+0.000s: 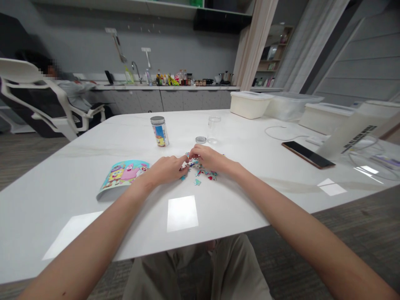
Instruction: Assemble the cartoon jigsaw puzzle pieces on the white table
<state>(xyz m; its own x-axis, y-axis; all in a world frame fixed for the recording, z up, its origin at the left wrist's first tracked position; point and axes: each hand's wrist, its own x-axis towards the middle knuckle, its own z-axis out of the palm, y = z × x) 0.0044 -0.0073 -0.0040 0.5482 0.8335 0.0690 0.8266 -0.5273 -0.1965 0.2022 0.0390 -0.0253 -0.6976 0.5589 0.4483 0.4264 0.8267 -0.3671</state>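
Note:
A loose pile of small jigsaw puzzle pieces [201, 171] lies on the white table [231, 208], with one pale teal piece [197, 182] set apart toward me. At the pile's left side rests my left hand [168, 170], its fingers curled down among the pieces. My right hand [208, 157] reaches over the far side of the pile, fingertips bent together and close to the left ones. Whatever sits between the fingers of either hand is too small to make out. A curved cartoon picture sheet [125, 175] lies by my left forearm.
Beyond my hands stand a lidded jar [160, 132], a clear jar [214, 130] and a loose metal lid [201, 140]. A phone [308, 154], cables and storage boxes [250, 105] occupy the right side. A person sits on a white chair [40, 96] at far left.

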